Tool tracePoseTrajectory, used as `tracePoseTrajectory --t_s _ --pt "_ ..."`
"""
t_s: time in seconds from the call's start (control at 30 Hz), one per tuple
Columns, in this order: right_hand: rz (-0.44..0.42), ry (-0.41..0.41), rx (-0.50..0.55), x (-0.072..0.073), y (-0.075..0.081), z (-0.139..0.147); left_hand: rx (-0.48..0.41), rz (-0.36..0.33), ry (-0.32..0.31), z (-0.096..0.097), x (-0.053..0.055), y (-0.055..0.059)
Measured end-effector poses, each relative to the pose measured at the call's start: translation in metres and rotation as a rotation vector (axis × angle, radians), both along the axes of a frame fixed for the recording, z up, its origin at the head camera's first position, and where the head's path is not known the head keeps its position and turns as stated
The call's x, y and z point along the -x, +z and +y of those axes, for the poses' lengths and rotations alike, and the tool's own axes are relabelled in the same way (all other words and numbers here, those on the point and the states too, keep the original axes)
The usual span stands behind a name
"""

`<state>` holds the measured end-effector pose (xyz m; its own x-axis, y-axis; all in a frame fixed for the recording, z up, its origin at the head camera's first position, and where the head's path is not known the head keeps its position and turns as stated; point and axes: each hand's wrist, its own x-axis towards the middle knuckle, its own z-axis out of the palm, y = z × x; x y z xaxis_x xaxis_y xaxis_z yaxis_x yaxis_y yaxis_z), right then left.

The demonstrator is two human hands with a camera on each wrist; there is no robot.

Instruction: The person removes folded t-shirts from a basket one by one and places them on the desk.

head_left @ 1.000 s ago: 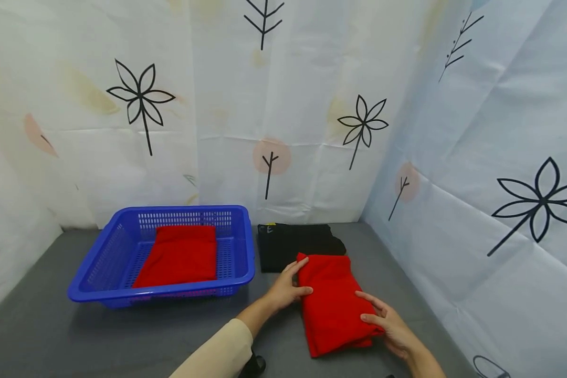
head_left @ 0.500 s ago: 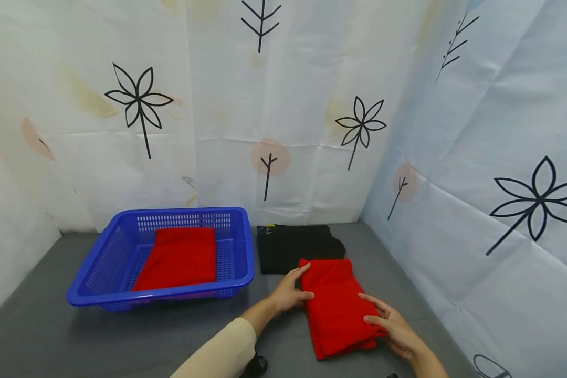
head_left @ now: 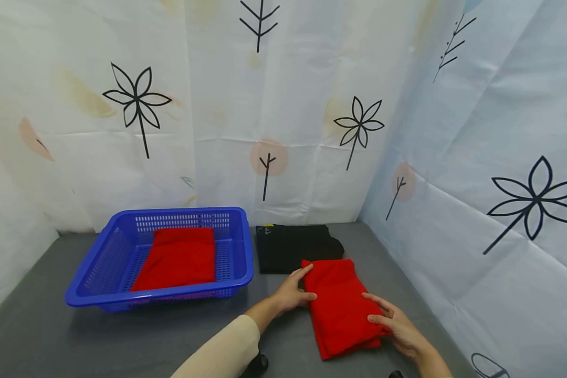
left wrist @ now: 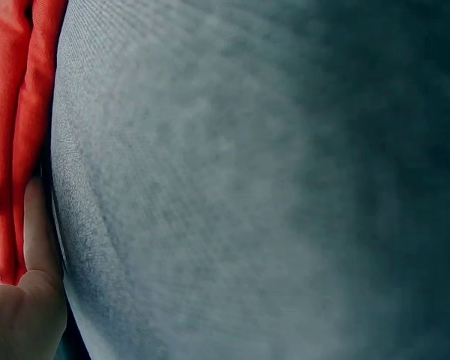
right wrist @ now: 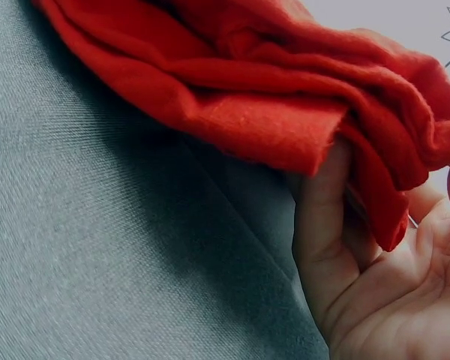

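Observation:
A folded red cloth (head_left: pixel 338 310) lies in front of me, right of the middle. My left hand (head_left: pixel 290 294) grips its left edge, and the left wrist view catches a finger (left wrist: pixel 39 229) tucked along the side of the layers. At the right edge my right hand (head_left: pixel 399 325) holds the lower corner, thumb on top. Loose layers of the red cloth (right wrist: pixel 262 135) droop over the fingers there, seen in the right wrist view. Just behind it lies a folded black garment (head_left: pixel 297 247) with a small yellow mark.
On the left stands a blue plastic basket (head_left: pixel 87 278) holding another folded red cloth (head_left: pixel 179 257). Printed white sheets (head_left: pixel 227 178) wall the grey tabletop (head_left: pixel 137 341) at the back and sides. A small black object (head_left: pixel 257 365) shows beside the left sleeve.
Both hands and the red cloth between them have shifted slightly right and towards me. The basket and the black garment stay put; the head view has turned a little.

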<state>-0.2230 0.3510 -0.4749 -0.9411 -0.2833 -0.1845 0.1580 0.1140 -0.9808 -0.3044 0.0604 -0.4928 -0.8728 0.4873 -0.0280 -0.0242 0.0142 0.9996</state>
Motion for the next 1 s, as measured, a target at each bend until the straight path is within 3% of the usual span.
tracePoseTrajectory --t_s 0.33,0.57,0.83,1.0 --pt "0.0 0.005 -0.024 0.0 -0.002 0.009 -0.009 -0.016 0.002 0.006 -0.002 0.003" --pt "-0.022 -0.025 -0.039 0.0 -0.005 0.008 0.047 -0.004 0.014 0.006 0.0 0.002" --pt "-0.047 0.027 -0.02 -0.001 -0.009 0.013 0.031 -0.011 0.019 0.003 -0.001 0.001" --pt "-0.024 0.009 -0.138 -0.003 -0.006 0.013 -0.017 -0.02 0.031 0.001 -0.001 -0.001"
